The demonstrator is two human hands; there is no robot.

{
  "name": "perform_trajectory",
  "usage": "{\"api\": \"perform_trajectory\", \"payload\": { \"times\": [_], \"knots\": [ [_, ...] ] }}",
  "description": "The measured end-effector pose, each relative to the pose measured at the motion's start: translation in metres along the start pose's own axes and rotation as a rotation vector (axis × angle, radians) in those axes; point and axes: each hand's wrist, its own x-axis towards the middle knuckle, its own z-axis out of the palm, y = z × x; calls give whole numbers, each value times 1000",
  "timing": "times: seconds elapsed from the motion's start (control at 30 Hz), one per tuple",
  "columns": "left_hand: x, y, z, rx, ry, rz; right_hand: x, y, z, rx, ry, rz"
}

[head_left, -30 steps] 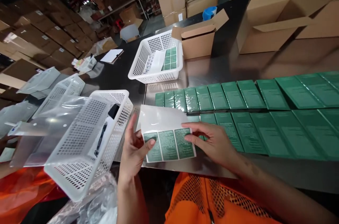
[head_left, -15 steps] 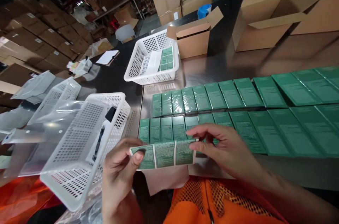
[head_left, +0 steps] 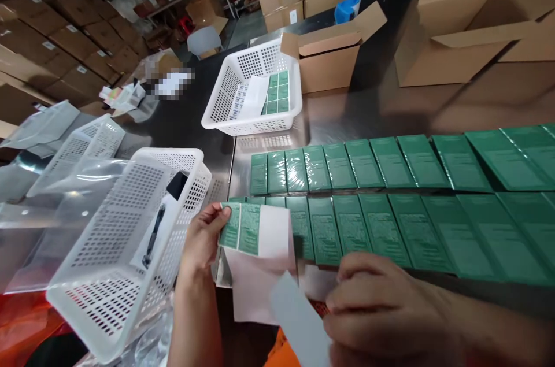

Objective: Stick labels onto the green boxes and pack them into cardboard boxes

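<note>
At the table's near edge, my left hand (head_left: 206, 238) pinches the left end of a sheet of green labels (head_left: 250, 229). Two green labels show on its top strip, with bare white backing to their right, and the rest of the sheet hangs down. Lower right, my right hand (head_left: 381, 312), somewhat blurred, is closed on a peeled label (head_left: 300, 321) whose pale side faces me. Just beyond the hands stand two rows of green boxes, a front row (head_left: 338, 233) and a back row (head_left: 336, 166), some with shiny film. The sheet overlaps the front row's left end.
On the left, a white basket (head_left: 130, 179) holds a black pen (head_left: 154, 234) and a dark object. Another white basket (head_left: 210, 112) with label sheets stands farther back, beside an open carton (head_left: 327, 69). A larger open carton (head_left: 442, 60) sits back right.
The rightmost green label has come off the strip, baring white backing. My right hand has moved down and towards me with it, while my left hand has risen slightly with the sheet.
</note>
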Motion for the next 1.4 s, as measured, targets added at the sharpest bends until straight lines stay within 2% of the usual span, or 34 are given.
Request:
{"api": "perform_trajectory", "payload": {
  "times": [0.13, 0.23, 0.37, 0.43, 0.53, 0.63, 0.77, 0.87, 1.3, 1.4],
  "knots": [
    [24, 7, -9, 225, 6, 40, 50, 17, -10, 110, -70, 135],
    [28, 10, 5, 384, -14, 116, 97, 36, -8, 224, -145, 257],
    [31, 7, 37, 650, -207, 180, 143, 64, 20, 334, -227, 368],
    [37, 2, 47, 687, -301, 161, 155, 78, 40, 366, -260, 398],
    [51, -5, 54, 661, -357, 159, 163, 92, 62, 401, -294, 417],
    [61, -9, 59, 708, -350, 174, 166, 97, 71, 316, -303, 385],
    [67, -9, 67, 850, -303, 189, 168, 100, 76, 56, -287, 349],
    [69, -9, 70, 895, -272, 180, 169, 104, 81, -55, -306, 336],
    [74, -4, 77, 1007, -266, 134, 166, 100, 86, -178, -335, 288],
    [76, 1, 80, 1064, -289, 134, 165, 96, 89, -223, -266, 302]
  ]
}}
